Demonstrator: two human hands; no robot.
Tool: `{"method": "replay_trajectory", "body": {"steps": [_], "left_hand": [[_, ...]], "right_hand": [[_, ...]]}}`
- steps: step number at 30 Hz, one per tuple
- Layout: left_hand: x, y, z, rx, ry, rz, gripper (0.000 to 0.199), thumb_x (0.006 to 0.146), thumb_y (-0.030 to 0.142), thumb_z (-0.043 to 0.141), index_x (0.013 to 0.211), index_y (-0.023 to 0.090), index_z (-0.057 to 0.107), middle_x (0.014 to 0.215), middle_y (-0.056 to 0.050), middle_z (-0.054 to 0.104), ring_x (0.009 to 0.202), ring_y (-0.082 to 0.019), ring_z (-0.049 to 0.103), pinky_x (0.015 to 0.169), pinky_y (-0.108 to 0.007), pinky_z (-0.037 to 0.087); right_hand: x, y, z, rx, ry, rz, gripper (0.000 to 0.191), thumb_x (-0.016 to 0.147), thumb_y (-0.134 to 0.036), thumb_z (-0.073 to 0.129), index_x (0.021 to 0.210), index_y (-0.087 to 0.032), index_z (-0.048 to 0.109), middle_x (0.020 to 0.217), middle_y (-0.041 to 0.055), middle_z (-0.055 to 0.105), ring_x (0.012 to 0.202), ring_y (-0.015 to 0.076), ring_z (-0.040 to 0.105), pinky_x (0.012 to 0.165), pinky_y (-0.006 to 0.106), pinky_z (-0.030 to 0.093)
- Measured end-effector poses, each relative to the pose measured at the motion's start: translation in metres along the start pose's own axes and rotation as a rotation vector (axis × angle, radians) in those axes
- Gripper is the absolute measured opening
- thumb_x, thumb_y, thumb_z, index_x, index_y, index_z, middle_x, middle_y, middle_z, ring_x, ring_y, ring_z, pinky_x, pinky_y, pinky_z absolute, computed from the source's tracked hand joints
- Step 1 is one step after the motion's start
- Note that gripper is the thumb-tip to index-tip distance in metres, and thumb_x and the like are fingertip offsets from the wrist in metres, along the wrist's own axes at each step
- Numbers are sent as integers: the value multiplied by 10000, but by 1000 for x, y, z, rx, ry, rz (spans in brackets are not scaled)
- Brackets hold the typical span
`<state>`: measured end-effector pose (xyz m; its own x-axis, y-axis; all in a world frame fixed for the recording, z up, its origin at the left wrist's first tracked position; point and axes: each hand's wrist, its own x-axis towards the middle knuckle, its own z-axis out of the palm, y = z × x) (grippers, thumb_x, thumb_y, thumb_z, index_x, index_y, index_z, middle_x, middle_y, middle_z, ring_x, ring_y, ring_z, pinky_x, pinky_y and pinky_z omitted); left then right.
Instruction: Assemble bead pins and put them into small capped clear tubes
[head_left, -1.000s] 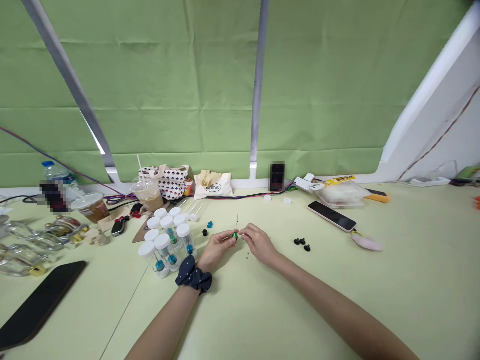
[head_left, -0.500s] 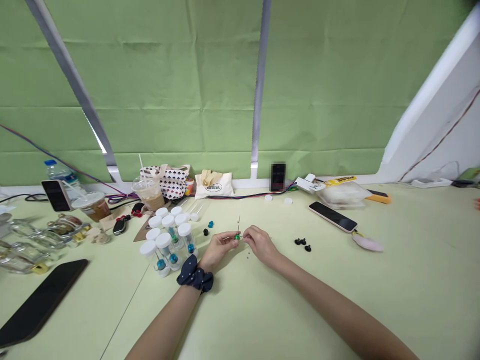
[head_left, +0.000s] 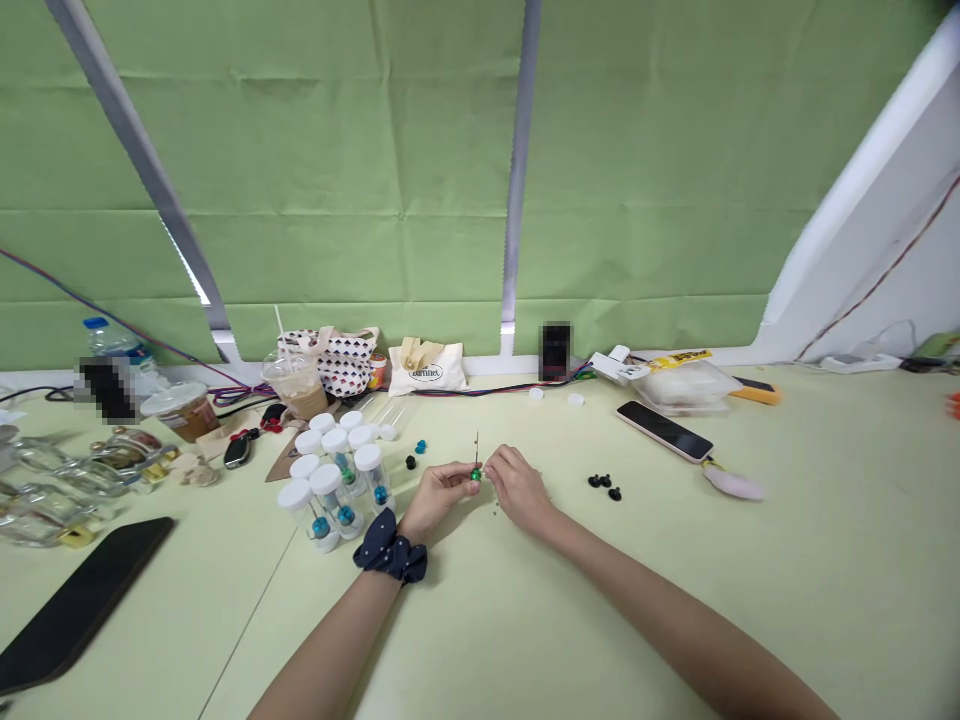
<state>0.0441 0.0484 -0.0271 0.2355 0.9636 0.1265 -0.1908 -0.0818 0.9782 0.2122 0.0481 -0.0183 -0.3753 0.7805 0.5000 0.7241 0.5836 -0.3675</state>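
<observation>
Between the fingertips of my left hand (head_left: 439,498) is a small shiny green part, like a bead or knob (head_left: 475,475). A thin dark metal rod (head_left: 477,446) stands upright from it. My right hand (head_left: 523,492) is closed in a pinch right beside the green part; something tiny and pale shows at its fingertips, too small to name. Left of my hands stand several clear vials (head_left: 328,502) with white caps, some holding blue or green pieces on rods. A blue piece (head_left: 421,446) and a black piece (head_left: 411,462) lie between the vials and my left hand.
Several black pieces (head_left: 604,485) and a phone (head_left: 664,431) lie to the right. White caps (head_left: 575,399) rest farther back. Drink cups (head_left: 300,385), glass bottles (head_left: 45,505), a car key (head_left: 238,451) and a black slab (head_left: 90,600) occupy the left side.
My hands stay in nearly the same spot with the green part. The right fingers have shifted slightly, and more of the green part shows. The vials and other things have not moved.
</observation>
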Motion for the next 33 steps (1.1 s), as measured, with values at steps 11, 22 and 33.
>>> {"method": "replay_trajectory", "body": {"steps": [11, 22, 33], "left_hand": [[-1, -2, 0, 22, -46, 31, 314, 595, 245, 775, 887, 140, 728, 839, -77, 677, 701, -148, 567, 683, -298, 438], [-1, -2, 0, -23, -6, 1, 335, 579, 242, 786, 889, 130, 724, 843, -85, 691, 703, -151, 584, 702, -306, 454], [1, -5, 1, -3, -39, 48, 328, 576, 260, 787, 869, 125, 727, 809, -81, 670, 694, -151, 566, 677, -309, 452]], "right_hand": [[3, 4, 2, 176, -29, 116, 250, 915, -251, 386, 725, -200, 540, 704, -1, 533, 620, 124, 489, 585, 228, 340], [1, 5, 3, 256, -13, 50, 111, 877, -172, 387, 810, -207, 468, 778, -3, 517, 638, 122, 484, 577, 224, 357], [-1, 3, 8, -28, -16, 86, 206, 929, -225, 362, 803, -220, 525, 779, -7, 515, 582, 108, 478, 507, 212, 274]]}}
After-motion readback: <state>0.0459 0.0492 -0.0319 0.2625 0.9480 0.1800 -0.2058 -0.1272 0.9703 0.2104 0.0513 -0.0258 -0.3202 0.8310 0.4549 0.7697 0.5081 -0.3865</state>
